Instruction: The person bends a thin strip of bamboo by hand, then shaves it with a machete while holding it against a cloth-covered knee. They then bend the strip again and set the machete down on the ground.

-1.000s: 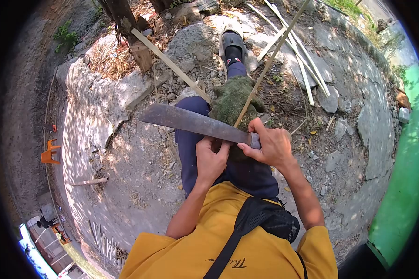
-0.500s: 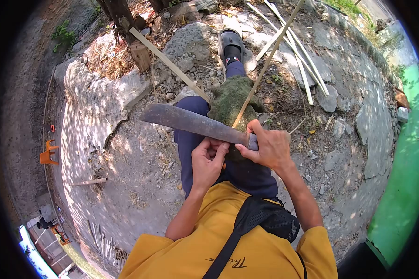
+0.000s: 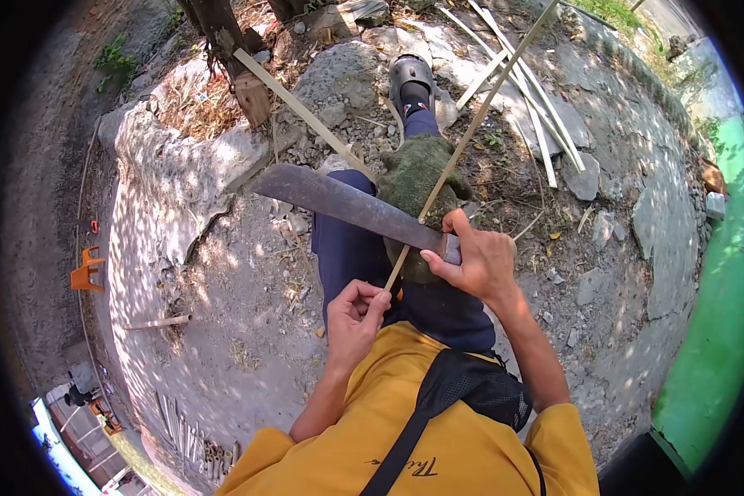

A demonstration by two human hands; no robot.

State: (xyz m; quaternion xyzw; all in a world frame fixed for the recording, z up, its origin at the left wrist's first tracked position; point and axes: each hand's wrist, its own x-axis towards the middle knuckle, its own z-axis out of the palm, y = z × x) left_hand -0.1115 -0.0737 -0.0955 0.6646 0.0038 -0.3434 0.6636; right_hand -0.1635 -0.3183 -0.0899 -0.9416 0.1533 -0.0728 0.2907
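Observation:
My right hand (image 3: 481, 263) is wrapped round the handle of a machete (image 3: 343, 201), whose broad dark blade points left across my lap. In my left hand (image 3: 357, 321), thumb and fingers pinch the near end of a long thin bamboo strip (image 3: 475, 128). From there the strip passes beneath the blade near the handle and slants away to the upper right. Under the blade and strip, a mossy green pad (image 3: 413, 169) covers part of my leg. Part of the strip is hidden by the blade.
Several pale strips (image 3: 546, 124) lie on broken concrete ahead to the right. Another flat strip (image 3: 298, 107) slants from the tree trunk (image 3: 223, 41) toward my knee. An orange plastic chair (image 3: 87, 269) stands far left, and cut bamboo pieces (image 3: 192, 442) lie at lower left.
My left hand has moved toward my body, drawing the strip's near end out below the blade. The blade is tilted a little more, its handle still in my right hand.

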